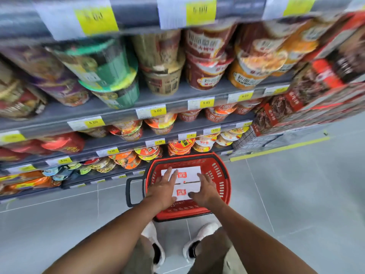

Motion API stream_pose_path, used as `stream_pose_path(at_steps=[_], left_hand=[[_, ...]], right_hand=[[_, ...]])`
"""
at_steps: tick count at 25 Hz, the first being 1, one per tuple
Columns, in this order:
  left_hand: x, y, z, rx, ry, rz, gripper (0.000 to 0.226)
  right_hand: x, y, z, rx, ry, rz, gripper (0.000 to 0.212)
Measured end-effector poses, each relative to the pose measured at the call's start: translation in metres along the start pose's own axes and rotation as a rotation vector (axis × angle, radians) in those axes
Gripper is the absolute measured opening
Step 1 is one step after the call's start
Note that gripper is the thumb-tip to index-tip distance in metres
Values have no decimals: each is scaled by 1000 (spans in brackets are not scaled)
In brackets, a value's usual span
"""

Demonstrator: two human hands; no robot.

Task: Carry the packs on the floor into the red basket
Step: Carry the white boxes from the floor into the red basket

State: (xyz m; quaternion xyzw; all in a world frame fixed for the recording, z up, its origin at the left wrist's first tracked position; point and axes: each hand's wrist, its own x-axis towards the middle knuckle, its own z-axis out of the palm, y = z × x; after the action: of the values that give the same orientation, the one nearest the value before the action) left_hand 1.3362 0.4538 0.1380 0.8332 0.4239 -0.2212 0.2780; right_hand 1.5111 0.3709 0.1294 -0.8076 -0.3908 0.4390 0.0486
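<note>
Head-worn wide-angle view, facing forward and steeply down, red basket close below, shelves ahead

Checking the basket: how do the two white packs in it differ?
The far pack lies toward the shelves; the near pack lies toward the white shoes. The far pack shows more white top; the near pack is largely covered by the left hand and right hand. Both are white, red-labelled, flat in the red basket.

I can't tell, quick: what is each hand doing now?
Left hand: open, flat on the white packs.
Right hand: open, flat on the same packs.
</note>
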Motion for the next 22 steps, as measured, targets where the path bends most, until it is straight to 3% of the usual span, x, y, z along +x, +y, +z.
stream_pose_path(at_steps=[10, 22], left_hand=[[-109, 7, -140, -3, 148, -14, 104], [-204, -23, -132, -238, 319, -405, 101]], right_hand=[[-113, -95, -107, -145, 180, -155, 109], [-119, -163, -119, -517, 24, -533, 116]])
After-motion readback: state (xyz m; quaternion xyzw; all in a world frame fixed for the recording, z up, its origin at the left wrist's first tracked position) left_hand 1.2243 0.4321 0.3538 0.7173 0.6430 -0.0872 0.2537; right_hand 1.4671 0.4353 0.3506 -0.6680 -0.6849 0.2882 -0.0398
